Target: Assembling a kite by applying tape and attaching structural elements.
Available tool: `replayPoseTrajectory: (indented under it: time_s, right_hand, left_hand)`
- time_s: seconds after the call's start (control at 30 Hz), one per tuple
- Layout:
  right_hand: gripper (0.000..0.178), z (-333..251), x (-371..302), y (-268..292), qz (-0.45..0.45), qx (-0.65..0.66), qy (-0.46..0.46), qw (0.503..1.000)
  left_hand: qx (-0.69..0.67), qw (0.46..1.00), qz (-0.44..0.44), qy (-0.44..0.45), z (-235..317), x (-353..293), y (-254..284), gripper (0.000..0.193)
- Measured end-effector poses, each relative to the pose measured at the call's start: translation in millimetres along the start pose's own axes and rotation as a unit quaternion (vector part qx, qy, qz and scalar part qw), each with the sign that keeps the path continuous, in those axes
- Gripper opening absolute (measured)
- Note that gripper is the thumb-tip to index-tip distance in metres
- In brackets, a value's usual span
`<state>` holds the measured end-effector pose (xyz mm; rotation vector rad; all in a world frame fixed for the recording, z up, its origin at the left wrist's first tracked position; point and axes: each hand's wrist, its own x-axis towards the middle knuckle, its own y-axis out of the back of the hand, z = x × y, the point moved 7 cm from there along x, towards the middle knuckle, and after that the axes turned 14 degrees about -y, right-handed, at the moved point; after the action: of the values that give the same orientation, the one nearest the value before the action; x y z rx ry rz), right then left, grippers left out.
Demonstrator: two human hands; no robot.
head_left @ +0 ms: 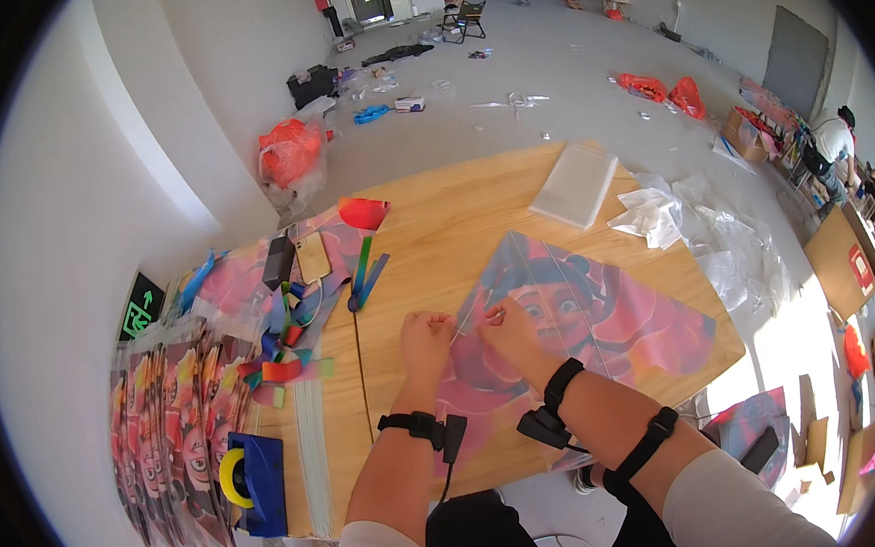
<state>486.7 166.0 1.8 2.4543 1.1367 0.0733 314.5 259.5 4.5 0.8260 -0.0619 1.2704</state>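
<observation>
A kite (651, 321) of thin pink and blue fabric, printed with a cartoon face, lies spread on the wooden table in front of me. Slim pale rods (569, 295) run across it. At the kite's left edge, my left hand (428, 340) is closed, with a thin white strip (458, 330) showing at its fingertips. Just to the right, over the fabric, my right hand (511, 335) has its thumb and fingers pinched together. Whatever lies inside that pinch is too small to make out. Black straps with small devices circle both forearms.
On the left lie colourful ribbons (283, 368), a phone (312, 257), a blue tape dispenser (265, 485), a bundle of pale rods (314, 462) and stacked packaged kites (182, 430). Clear plastic sleeves (574, 185) rest at the far side. Crumpled plastic (726, 236) sits beyond the right edge. People work at right.
</observation>
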Motion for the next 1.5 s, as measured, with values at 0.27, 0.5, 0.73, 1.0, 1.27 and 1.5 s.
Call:
replayPoseTrajectory:
  time_s: [0.27, 0.5, 0.73, 1.0, 1.27, 1.5]
  right_hand:
    - [0.033, 17.0, 14.5, -16.5, -0.077, 0.023, -0.083, 0.993]
    - [0.028, 11.8, 9.6, -13.7, -0.085, -0.008, -0.08, 0.993]
    - [0.027, 6.2, 7.3, -15.4, -0.083, -0.024, -0.073, 0.994]
    - [0.033, 6.6, 17.7, -19.8, -0.087, -0.127, -0.017, 0.988]
    - [0.029, 6.2, 18.0, -16.9, -0.126, -0.234, -0.041, 0.963]
    - [0.02, -6.6, -6.9, -3.6, -0.059, -0.249, 0.05, 0.966]
  left_hand:
    - [0.106, 0.992, -0.065, 0.021, -28.8, 7.0, -14.9, 0.019]
    - [0.083, 0.977, -0.15, 0.128, -44.4, 6.6, -24.0, 0.018]
    - [0.1, 0.981, -0.144, 0.087, -49.7, 6.5, -24.2, 0.016]
    - [0.181, 0.979, -0.091, 0.023, -10.5, -1.1, -13.8, 0.018]
    - [0.115, 0.984, -0.099, 0.094, -21.0, 7.1, -9.0, 0.014]
    - [0.18, 0.945, -0.167, -0.214, 32.8, -13.2, -4.5, 0.027]
